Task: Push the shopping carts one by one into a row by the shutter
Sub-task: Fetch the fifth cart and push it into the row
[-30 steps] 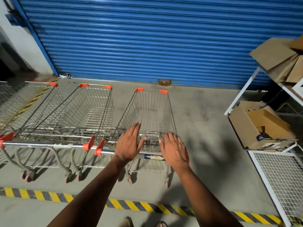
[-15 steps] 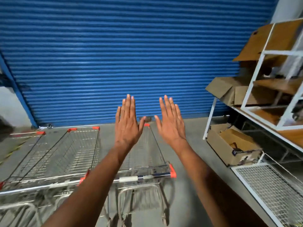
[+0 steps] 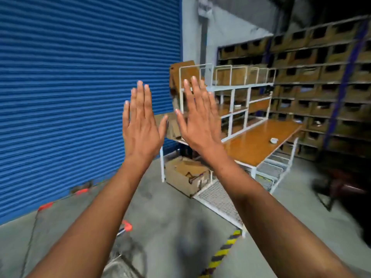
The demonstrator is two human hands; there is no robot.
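A blue shutter [image 3: 80, 93] is filling the left of a storeroom, shelving standing to the right. Both hands are hovering at chest height, left hand [image 3: 141, 125] and right hand [image 3: 197, 121], each grip flat and holding nothing. The shopping cart [image 3: 122, 233] is lying low, below and left of them (only blurred orange corners showing), nearer the left hand.
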